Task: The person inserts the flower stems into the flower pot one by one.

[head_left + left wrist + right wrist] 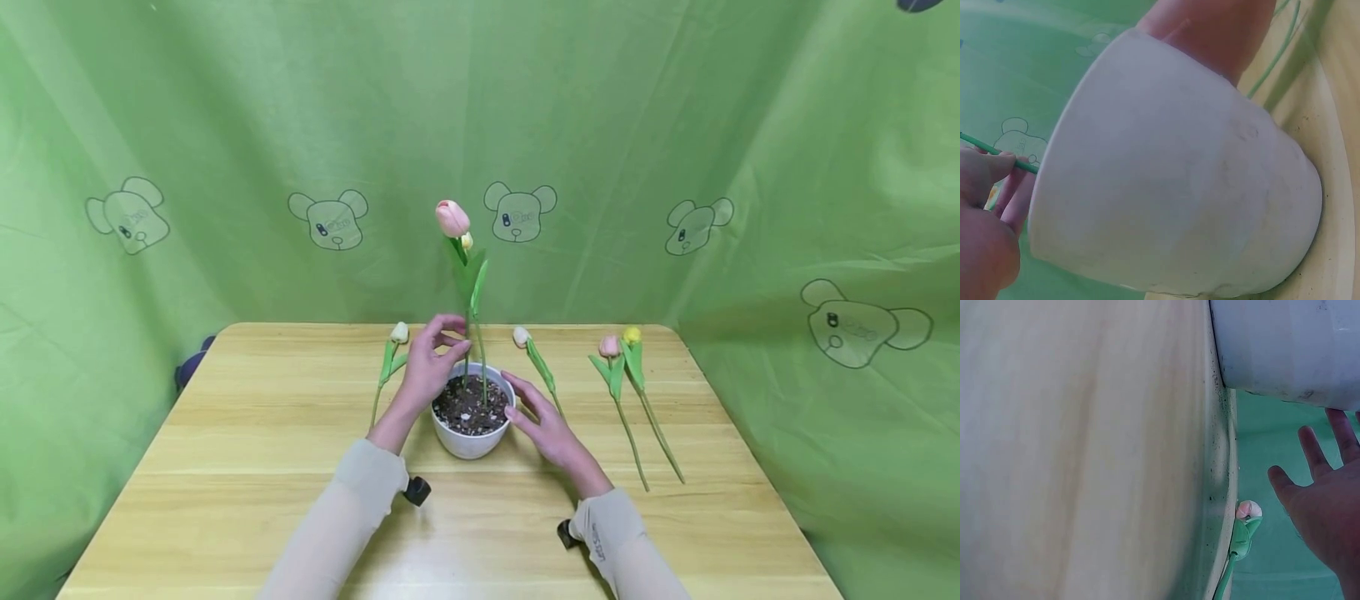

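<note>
A white pot (468, 442) filled with dark soil (459, 404) stands on the table. Two artificial tulips rise upright from it: a pink tulip (452, 218) and, partly hidden behind its bloom, a pale yellow one (467, 241). Above the pot's back rim, my left hand (429, 362) pinches a green stem (1025, 166) between thumb and fingers; I cannot tell which bloom tops that stem. My right hand (551, 429) rests against the pot's right rim, fingers fairly straight. In the right wrist view its fingers (1314, 453) are spread beside the pot wall.
On the wooden table (247, 483) lie a white tulip (400, 333) left of the pot and a pale tulip (521, 337) behind my right hand. Farther right lie another pink tulip (610, 347) and a yellow tulip (632, 335). A green curtain (420, 108) surrounds the table.
</note>
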Available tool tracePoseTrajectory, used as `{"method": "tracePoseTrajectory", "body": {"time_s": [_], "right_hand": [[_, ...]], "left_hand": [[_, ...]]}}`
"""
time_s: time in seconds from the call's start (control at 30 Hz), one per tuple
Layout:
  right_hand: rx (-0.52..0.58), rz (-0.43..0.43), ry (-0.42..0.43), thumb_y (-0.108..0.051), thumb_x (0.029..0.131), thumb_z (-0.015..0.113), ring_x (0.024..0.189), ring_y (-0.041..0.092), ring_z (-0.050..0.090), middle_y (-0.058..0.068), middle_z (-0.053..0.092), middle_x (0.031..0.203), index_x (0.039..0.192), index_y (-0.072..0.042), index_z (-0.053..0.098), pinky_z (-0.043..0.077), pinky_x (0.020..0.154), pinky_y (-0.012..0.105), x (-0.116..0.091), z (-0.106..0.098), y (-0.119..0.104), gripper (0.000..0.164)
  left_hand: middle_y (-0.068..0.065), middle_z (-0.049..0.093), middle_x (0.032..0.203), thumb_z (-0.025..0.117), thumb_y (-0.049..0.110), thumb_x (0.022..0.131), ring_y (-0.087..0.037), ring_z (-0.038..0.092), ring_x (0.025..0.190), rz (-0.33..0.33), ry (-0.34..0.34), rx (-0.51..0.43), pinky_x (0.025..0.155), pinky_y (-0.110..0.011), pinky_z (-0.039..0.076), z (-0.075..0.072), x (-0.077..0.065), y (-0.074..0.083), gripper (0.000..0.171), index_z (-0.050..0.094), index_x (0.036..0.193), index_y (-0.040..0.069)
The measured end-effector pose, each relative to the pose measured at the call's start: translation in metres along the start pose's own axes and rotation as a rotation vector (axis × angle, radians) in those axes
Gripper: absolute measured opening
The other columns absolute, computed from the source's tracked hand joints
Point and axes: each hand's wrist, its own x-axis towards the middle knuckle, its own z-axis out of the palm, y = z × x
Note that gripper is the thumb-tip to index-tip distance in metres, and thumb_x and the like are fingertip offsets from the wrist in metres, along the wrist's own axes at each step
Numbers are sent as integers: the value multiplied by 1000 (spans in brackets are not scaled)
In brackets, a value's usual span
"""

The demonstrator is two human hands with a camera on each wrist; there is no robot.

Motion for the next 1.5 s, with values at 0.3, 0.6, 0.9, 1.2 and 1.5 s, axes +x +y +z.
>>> {"method": "tracePoseTrajectory", "body": {"time_s": [0.3,0.6,0.9,1.2,1.5], "right_hand": [[8,-4,-2,-15,105,59,151,44,34,16,39,164,158,-13,41,22,125,66,2,1,-1,57],[1,-13,-6,-16,105,59,151,45,35,17,38,165,159,-14,40,23,124,67,3,0,-1,57],[-5,-21,-6,-16,105,59,150,46,36,17,38,164,159,-13,40,23,124,67,2,0,0,57],[-6,-24,-4,-16,105,58,150,45,36,17,39,164,159,-13,40,23,124,67,1,1,1,56],[-6,-17,-1,-16,105,59,151,45,35,17,39,164,159,-14,40,22,124,67,0,0,1,56]], "left_hand": [[-20,66,118,71,-6,92,-37,70,98,9,13,36,80,-30,66,-1,0,-3,35,63,125,1],[-16,68,119,70,-2,94,-30,71,98,37,-34,143,78,-27,66,1,-4,-11,36,63,127,6],[-17,69,113,72,-2,92,-26,72,90,100,-70,272,69,-24,64,3,-10,-22,31,65,121,5],[-16,70,111,72,-5,91,-28,73,86,140,-107,325,71,-23,64,2,-14,-23,30,65,119,1],[-16,70,110,73,-5,90,-26,73,88,111,-104,353,77,-23,64,2,-13,-22,39,63,127,2]]}}
